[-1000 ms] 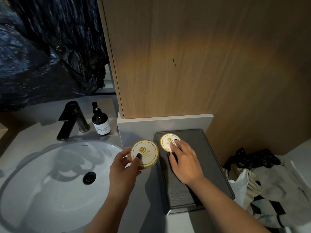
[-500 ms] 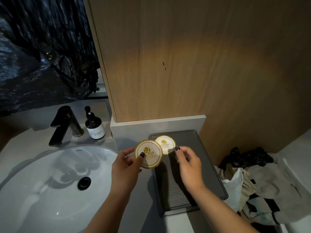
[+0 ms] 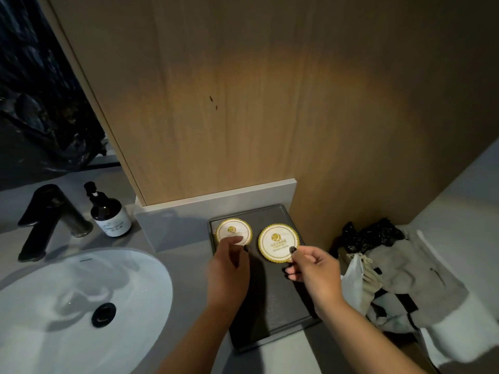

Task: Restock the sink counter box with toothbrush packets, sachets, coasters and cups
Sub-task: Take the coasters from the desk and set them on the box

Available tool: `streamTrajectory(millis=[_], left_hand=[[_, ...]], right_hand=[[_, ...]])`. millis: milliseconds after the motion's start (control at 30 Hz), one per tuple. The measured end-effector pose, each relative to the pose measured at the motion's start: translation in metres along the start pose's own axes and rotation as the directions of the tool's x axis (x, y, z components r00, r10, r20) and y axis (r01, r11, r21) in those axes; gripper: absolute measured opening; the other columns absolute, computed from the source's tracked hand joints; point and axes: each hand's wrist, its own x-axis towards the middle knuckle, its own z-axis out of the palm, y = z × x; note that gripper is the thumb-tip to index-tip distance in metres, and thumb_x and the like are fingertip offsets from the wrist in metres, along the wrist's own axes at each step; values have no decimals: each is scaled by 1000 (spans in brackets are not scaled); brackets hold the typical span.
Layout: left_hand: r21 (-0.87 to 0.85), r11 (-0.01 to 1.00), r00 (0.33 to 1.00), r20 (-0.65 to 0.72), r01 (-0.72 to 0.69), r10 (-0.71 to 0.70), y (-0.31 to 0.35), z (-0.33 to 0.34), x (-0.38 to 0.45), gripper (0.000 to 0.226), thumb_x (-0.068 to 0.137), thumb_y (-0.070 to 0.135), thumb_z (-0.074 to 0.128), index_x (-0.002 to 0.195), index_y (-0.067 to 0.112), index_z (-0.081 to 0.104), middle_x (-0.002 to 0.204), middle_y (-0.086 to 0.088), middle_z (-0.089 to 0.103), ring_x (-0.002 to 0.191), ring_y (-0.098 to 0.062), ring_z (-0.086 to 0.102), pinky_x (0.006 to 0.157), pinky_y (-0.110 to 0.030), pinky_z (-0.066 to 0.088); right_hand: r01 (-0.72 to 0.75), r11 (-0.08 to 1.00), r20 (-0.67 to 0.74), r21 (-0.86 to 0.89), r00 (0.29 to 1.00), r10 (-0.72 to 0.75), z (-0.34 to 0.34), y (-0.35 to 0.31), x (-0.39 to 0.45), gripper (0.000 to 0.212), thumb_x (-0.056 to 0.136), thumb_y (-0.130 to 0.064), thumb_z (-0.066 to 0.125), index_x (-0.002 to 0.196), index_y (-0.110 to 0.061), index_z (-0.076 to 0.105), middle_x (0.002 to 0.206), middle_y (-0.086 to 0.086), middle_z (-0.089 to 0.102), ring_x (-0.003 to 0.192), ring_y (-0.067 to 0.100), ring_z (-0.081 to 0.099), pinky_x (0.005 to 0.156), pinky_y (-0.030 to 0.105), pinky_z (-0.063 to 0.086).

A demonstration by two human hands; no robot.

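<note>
Your right hand (image 3: 313,268) pinches the near edge of a round white coaster (image 3: 278,242) with a gold scalloped rim, thumb on top and fingers curled beneath, holding it just above the far right part of the dark grey tray (image 3: 283,314). Your left hand (image 3: 229,268) reaches over the tray's left side, its thumb resting on the near edge of a second, matching coaster (image 3: 232,231) that lies flat in the tray's far left corner; the fingers are loosely curled and hold nothing. The two coasters sit side by side, just apart. The tray lies on the grey tabletop (image 3: 172,265) against a wooden wall panel (image 3: 243,103). To your left are the white sink basin (image 3: 67,306), a black tap (image 3: 46,211) and a brown pump bottle (image 3: 109,214). To your right, a heap of cloth bags (image 3: 399,271).
</note>
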Motion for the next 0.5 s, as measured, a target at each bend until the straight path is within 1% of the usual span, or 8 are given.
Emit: streamTrajectory(millis=[100, 200, 300, 333, 367, 400, 467, 500], left_hand=[[144, 965, 975, -22, -218, 223, -10, 6, -1, 22, 89, 4, 58, 109, 13, 62, 110, -4, 62, 99, -21, 59, 86, -26, 46], [289, 850, 888, 2, -441, 460, -18, 11, 1, 26, 87, 11, 54, 113, 10, 60, 123, -10, 57, 114, -24, 50, 97, -32, 41], [422, 750, 849, 109, -510, 516, -19, 15, 2, 33, 88, 24, 46, 116, 13, 59, 132, -12, 54, 124, -28, 44, 102, -42, 39], [465, 728, 853, 133, -503, 504, -18, 16, 2, 36, 89, 27, 44, 117, 13, 60, 134, -12, 54, 127, -29, 43, 103, -44, 39], [502, 713, 861, 147, -490, 488, -17, 16, 2, 39, 89, 29, 42, 118, 13, 62, 135, -12, 55, 128, -28, 42, 104, -45, 38], [527, 705, 869, 152, -474, 471, -17, 16, 2, 41, 89, 31, 41, 119, 13, 63, 135, -11, 55, 129, -27, 41, 106, -44, 36], [551, 710, 888, 142, -439, 438, -18, 15, 3, 43, 89, 32, 40, 119, 12, 63, 135, -10, 56, 131, -23, 38, 108, -39, 28], [563, 712, 897, 138, -419, 419, -18, 14, 3, 44, 89, 32, 40, 120, 12, 63, 135, -10, 56, 131, -22, 39, 107, -37, 24]], right_hand=[[6, 998, -65, -60, 998, -10, -3, 1, 10, 3, 87, 4, 59, 86, 3, 62, 66, 18, 62, 45, 18, 64, 46, 26, 56], [23, 988, -113, -152, 993, -41, 0, 1, 14, 8, 87, 0, 62, 93, 1, 59, 67, 15, 64, 44, 22, 66, 46, 31, 57], [116, 922, -131, -370, 976, -176, -1, 0, 10, 21, 87, -13, 66, 103, -6, 54, 74, 8, 63, 51, 24, 66, 46, 25, 51], [191, 858, -106, -477, 956, -272, -2, 1, 6, 22, 87, -15, 65, 105, -8, 54, 81, 5, 62, 62, 23, 66, 51, 24, 49], [301, 742, -39, -598, 915, -402, -3, 4, 0, 22, 87, -14, 65, 107, -11, 56, 89, 4, 59, 74, 20, 63, 61, 24, 47], [414, 579, 68, -703, 849, -524, -3, 7, -6, 24, 86, -11, 65, 108, -13, 58, 97, 3, 56, 84, 18, 58, 70, 25, 45], [550, 243, 309, -799, 722, -618, -3, 19, -11, 33, 80, -6, 66, 112, -14, 61, 109, 5, 55, 97, 19, 53, 81, 32, 46], [578, 134, 395, -805, 690, -606, -3, 26, -9, 37, 77, -6, 67, 113, -13, 62, 114, 7, 57, 103, 22, 54, 85, 37, 48]])
